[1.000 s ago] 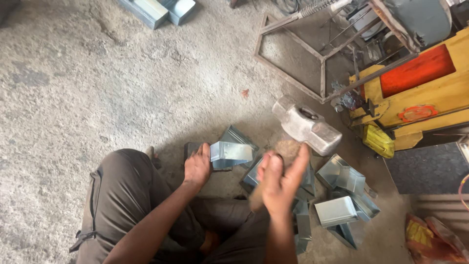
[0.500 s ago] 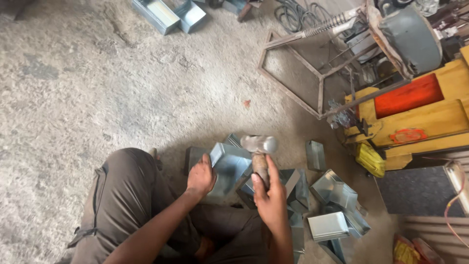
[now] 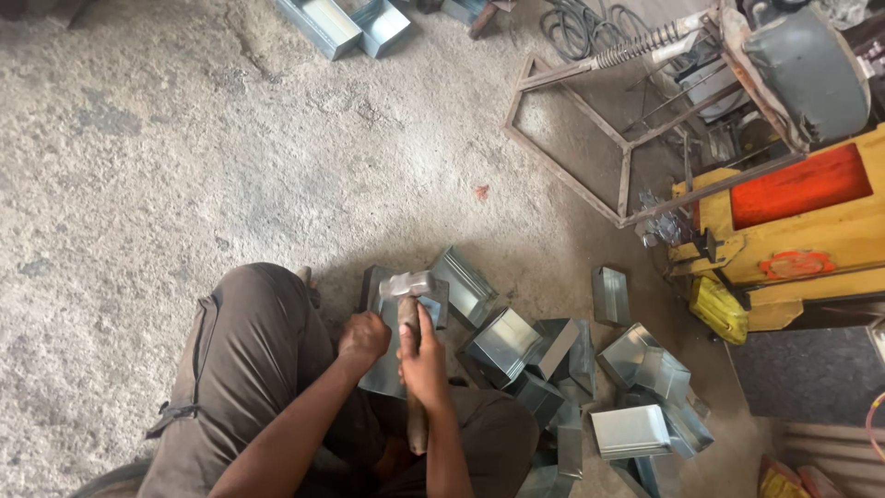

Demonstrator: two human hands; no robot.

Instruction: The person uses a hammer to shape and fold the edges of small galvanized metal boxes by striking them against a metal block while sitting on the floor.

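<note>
Galvanised sheet metal lay under your hammer (image 3: pixel 408 284): your right hand (image 3: pixel 424 361) was wrapped tight round its wooden handle, head resting on the folded sheet-metal piece (image 3: pixel 396 346) that your left hand (image 3: pixel 362 338) pinned to the floor with curled fingers. You looked mid-way through beating a fold flat; the next blow called for a steady piece and clear fingers. At three o'clock lay a heap of finished boxes (image 3: pixel 636 387); at two o'clock stood a yellow machine (image 3: pixel 830 249) with a red panel (image 3: pixel 797 184) and a round orange emblem
</note>
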